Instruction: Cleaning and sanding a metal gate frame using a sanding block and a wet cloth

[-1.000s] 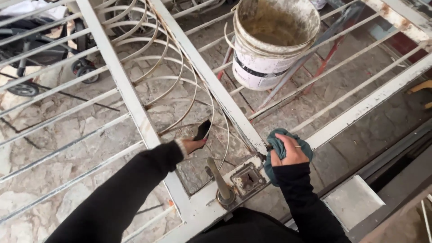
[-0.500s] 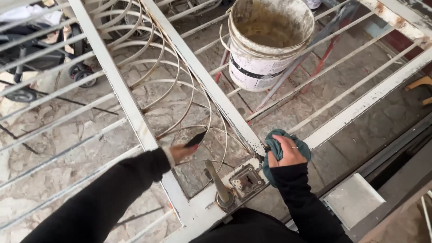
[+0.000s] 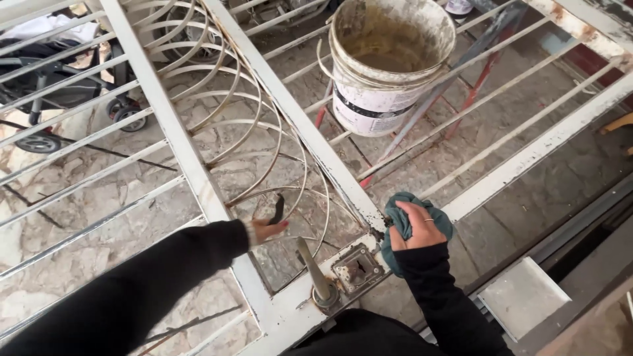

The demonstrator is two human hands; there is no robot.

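White metal gate [image 3: 290, 118] lay flat across the view, straight bars and curved scrollwork, paint worn and rust-spotted. Stone paving [image 3: 99, 217] visible beneath it. Dirty white bucket [image 3: 386, 62] stood on the bars at the top, beside a red-legged stand [image 3: 475, 86]. Stroller [image 3: 59, 86] at upper left, below the bars. Lock plate [image 3: 357, 268] and lever handle [image 3: 315, 271] sat on the gate's frame near the person. Right hand [image 3: 415, 227] was closed around a teal rag [image 3: 399, 224], pressed against the frame rail just beside the lock plate. Left hand [image 3: 267, 229] pinched a small dark tool [image 3: 278, 209], kind unclear, among the scroll bars.
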